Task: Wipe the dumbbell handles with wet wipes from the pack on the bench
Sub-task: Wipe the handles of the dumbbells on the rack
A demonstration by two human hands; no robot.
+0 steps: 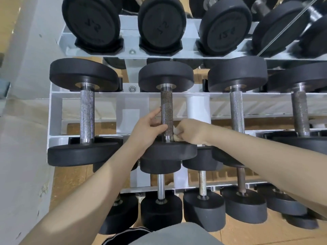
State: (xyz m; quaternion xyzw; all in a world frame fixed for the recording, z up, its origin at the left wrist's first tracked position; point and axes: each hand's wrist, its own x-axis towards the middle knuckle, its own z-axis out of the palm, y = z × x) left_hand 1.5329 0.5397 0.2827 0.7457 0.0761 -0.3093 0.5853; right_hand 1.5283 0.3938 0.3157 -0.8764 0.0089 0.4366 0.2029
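A black dumbbell with a dark, rusty knurled handle (166,106) lies on the middle tier of the white rack (56,110). My left hand (148,126) holds the lower part of that handle from the left, thumb across it and fingers behind. My right hand (190,130) grips a crumpled, soiled wet wipe (176,134) and presses it against the handle's near end, just above the front weight head (169,151). The wipes pack and the bench are out of view.
Neighbouring dumbbells lie left (87,114) and right (237,112) on the same tier, with another further right (300,114). Larger dumbbells (161,23) sit on the upper tier, smaller ones (161,186) on the lower tier. A pale wall runs along the left; the floor is wooden.
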